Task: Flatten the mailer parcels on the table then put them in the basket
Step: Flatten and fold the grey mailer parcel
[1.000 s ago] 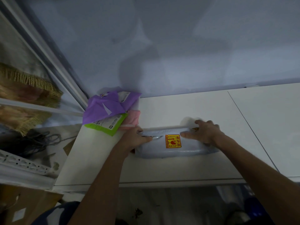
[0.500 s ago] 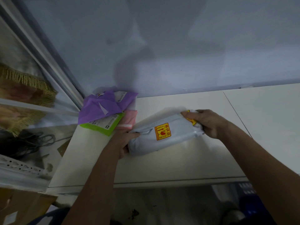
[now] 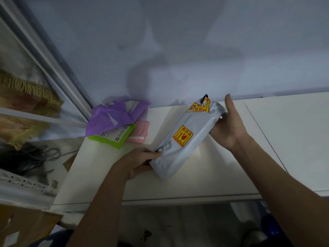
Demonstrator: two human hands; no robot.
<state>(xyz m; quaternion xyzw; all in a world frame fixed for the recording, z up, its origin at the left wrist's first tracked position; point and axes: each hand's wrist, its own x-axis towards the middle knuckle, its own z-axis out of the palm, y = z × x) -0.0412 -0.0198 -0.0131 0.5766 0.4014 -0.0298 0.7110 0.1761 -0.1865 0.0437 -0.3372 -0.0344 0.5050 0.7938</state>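
Note:
A grey mailer parcel with yellow fragile stickers is lifted off the white table, tilted with its far end up to the right. My left hand grips its near lower end. My right hand holds its upper far end from the right side, thumb raised. At the table's back left corner lie a purple mailer, a green mailer and a pink mailer, overlapping in a pile. No basket is in view.
The wall rises right behind the table. A second white table top adjoins on the right. To the left are a window frame, fringed curtain, dark cables and a cardboard box on the floor.
The grey parcel lay flat under both hands a second ago. It has since been lifted and turned, its right end rising toward the wall; my right hand shifted to its far end.

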